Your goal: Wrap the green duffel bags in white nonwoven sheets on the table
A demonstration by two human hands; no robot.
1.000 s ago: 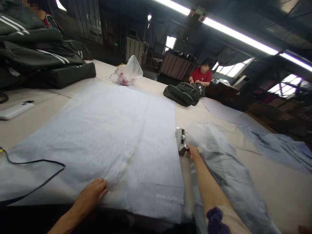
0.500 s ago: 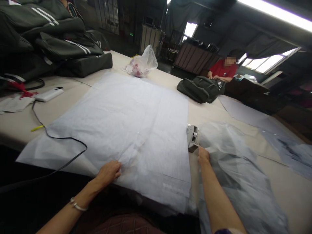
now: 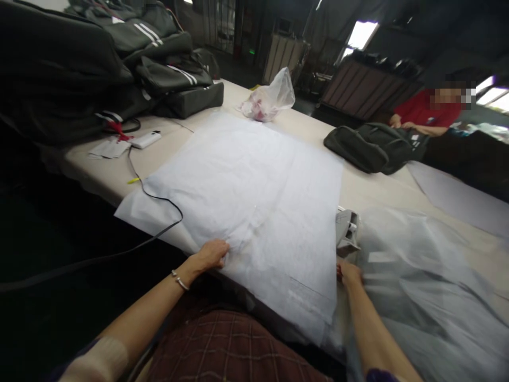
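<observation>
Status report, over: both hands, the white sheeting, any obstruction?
Left hand on white sheeting, near edge. Right hand beside its right edge, near grey device. Black cord across near-left corner.

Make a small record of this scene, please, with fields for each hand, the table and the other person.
Left hand: on the white sheet, at its front edge
Right hand: by the sheet's right edge, near a grey device; grip unclear
Table: also holds piled dark bags and a clear bag
Other person: red top, hands at another dark bag
</observation>
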